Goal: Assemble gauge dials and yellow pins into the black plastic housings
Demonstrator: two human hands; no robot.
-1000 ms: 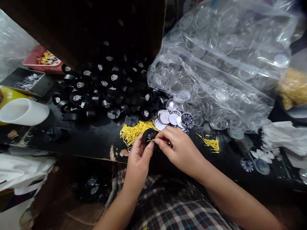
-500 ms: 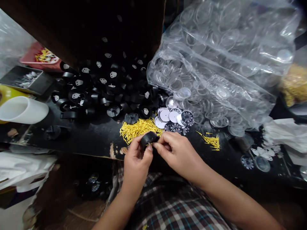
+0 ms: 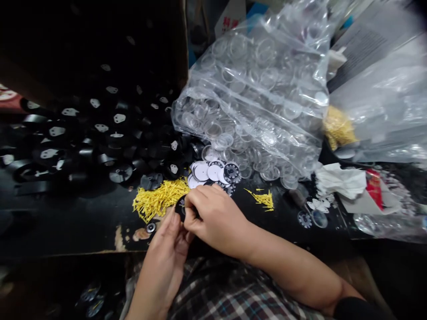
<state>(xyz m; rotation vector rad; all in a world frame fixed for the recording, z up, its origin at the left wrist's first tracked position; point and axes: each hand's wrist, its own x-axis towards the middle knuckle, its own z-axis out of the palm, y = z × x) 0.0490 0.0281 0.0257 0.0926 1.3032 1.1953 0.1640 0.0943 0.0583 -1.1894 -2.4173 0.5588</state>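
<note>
My left hand (image 3: 167,249) is closed around a small round black gauge (image 3: 180,204), which shows a dark face with pale marks. Over its right side, my right hand (image 3: 213,218) has thumb and fingers pinched together; anything between those fingertips is hidden. Just beyond the hands lies a heap of yellow pointers (image 3: 156,200). Beside it is a pile of round dials (image 3: 203,171), some white side up and others showing black printed faces. A small ring-like part (image 3: 151,227) rests near the bench edge, left of my hands.
Many black round housings (image 3: 120,173) crowd the left of the bench. A plastic bag (image 3: 253,89) spills clear round covers (image 3: 223,141) behind the dials. To the right lie a few yellow pointers (image 3: 265,200), white paper (image 3: 340,180) and small white plates (image 3: 318,205).
The view has swung to the right. The gauge has been turned: its black side wall showed before, and now its marked face shows. My right hand has moved over it.
</note>
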